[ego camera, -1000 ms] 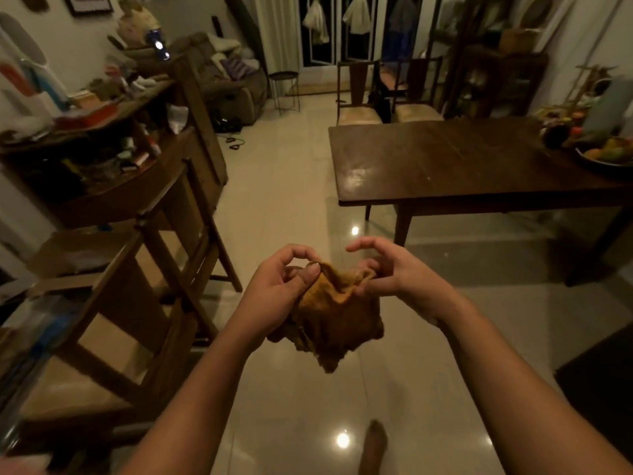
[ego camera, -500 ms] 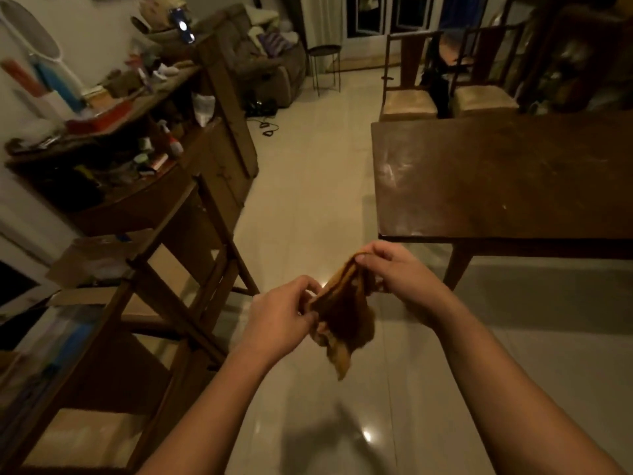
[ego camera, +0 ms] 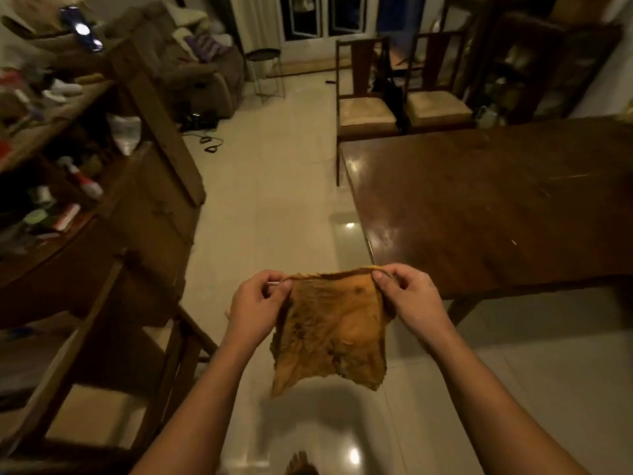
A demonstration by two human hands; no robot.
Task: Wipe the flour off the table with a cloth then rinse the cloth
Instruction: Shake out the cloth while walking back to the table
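View from my head camera, looking down past both forearms into a dim dining room.

My left hand (ego camera: 255,303) pinches the top left corner of an orange-brown cloth (ego camera: 332,330) between thumb and forefinger, the other fingers curled behind. My right hand (ego camera: 411,296) pinches the top right corner the same way. Held apart at the same height, the two hands pull the top edge taut, so the cloth hangs open as a rough square with darker blotches and a ragged lower edge. I judge it is held this way to open it out flat before wiping.

The cloth hangs in the air over the pale tiled floor (ego camera: 274,186), touching nothing but the fingers. It is just short of the near corner of a dark wooden table (ego camera: 496,207), which fills the right side of the view. Near that corner lies a pale smear (ego camera: 387,234); I cannot tell whether it is flour or lamp glare. The wiping has not begun, and no sink is in view for the rinse.

Two cushioned chairs (ego camera: 364,113) stand at the table's far end. A cluttered wooden shelf unit (ego camera: 68,200) lines the left side. A bare foot (ego camera: 301,467) shows at the bottom edge.
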